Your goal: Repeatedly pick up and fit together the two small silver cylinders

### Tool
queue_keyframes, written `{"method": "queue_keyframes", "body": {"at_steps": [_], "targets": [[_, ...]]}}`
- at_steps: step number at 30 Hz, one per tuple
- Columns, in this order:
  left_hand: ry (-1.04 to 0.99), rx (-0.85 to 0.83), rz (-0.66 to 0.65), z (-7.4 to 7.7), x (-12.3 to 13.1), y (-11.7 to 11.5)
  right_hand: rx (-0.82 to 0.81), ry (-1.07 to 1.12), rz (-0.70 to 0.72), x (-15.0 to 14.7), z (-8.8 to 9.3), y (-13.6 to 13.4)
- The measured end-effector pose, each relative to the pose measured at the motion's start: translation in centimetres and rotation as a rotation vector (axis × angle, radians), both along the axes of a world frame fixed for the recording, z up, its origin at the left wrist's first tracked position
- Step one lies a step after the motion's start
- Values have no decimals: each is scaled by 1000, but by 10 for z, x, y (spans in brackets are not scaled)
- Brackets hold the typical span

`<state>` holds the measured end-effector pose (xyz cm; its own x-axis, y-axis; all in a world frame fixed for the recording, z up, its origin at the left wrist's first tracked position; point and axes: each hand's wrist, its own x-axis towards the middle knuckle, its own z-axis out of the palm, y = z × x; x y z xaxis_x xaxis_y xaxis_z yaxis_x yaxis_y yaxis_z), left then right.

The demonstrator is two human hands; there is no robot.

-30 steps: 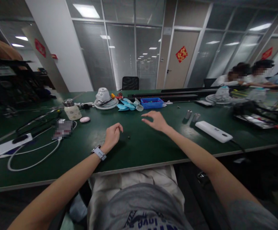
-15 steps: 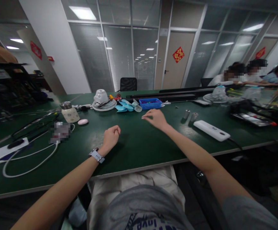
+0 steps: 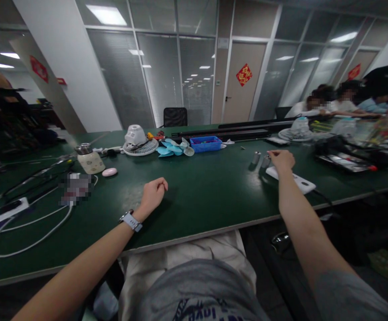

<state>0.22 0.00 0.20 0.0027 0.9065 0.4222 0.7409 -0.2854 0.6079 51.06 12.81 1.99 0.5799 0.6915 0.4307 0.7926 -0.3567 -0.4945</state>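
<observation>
A: Right hand?
B: Half closed, fingertips bunched toward 2 metal cylinders, upright on the table. Nearest cylinder just beside the fingertips; contact impossible to tell. No grip visible.

A: And beneath the palm?
B: 1 white power bank, partly hidden behind the hand. Contact there impossible to tell as well.

A: Left hand?
B: Loosely curled, palm down, on or just above the table. Nothing visible in it. 1 watch on that wrist.

A: Count farther along the table?
B: 2 fans: 1 white fan left of centre, 1 second fan at the far right. Beside the first, 1 set of blue blades. Then 1 blue tray, 1 jar, 1 pink mouse, 1 power strip and 1 white cable.

A: People?
B: At least 3 co-workers at the far right, hands apart from these 2.
</observation>
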Motion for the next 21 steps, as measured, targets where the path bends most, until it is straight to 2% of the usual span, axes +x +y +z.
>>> {"method": "queue_keyframes", "body": {"at_steps": [6, 11, 21], "targets": [[19, 15, -11, 1, 1, -2, -74, -16, -8, -7, 4, 2], [18, 28, -18, 0, 0, -1, -48, -14, -9, -7, 5, 3], [33, 36, -37, 0, 0, 0, -100, -30, -27, -13, 10, -3]]}}
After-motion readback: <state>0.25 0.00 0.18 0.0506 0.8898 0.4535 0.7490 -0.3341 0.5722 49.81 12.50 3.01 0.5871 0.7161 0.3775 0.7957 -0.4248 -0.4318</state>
